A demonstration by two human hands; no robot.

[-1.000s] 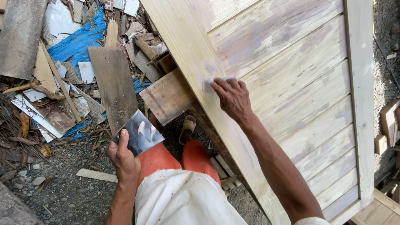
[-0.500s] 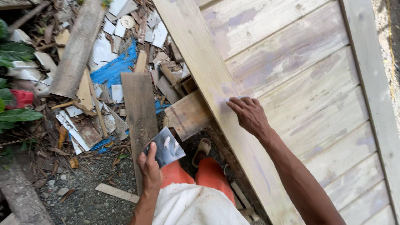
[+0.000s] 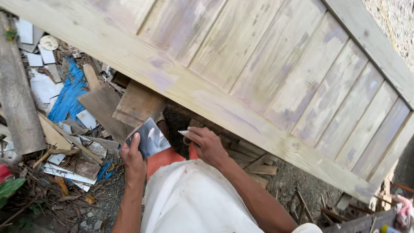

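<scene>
My left hand point(image 3: 132, 158) holds a flat grey metal plate point(image 3: 149, 137) smeared with pale putty, just above my orange shorts point(image 3: 163, 158). My right hand point(image 3: 205, 144) is off the door and close to the plate, pinching a small pale scrap point(image 3: 183, 132) between its fingers. A big unfinished wooden panel door point(image 3: 267, 77), pale with purple-grey filler streaks, lies slanted across the view above both hands. Its lower rail point(image 3: 241, 118) runs just beyond my right hand.
A pile of scrap wood, broken white tiles and a blue tarp point(image 3: 69, 97) lies at left. A grey plank point(image 3: 17, 99) lies at the far left. A wooden block point(image 3: 138, 103) sticks out under the door. Gravel and wood offcuts point(image 3: 302, 181) lie at right.
My right hand has left the door's rail and come down beside the plate in my left hand. The view has swung, so the door now crosses the top of the frame.
</scene>
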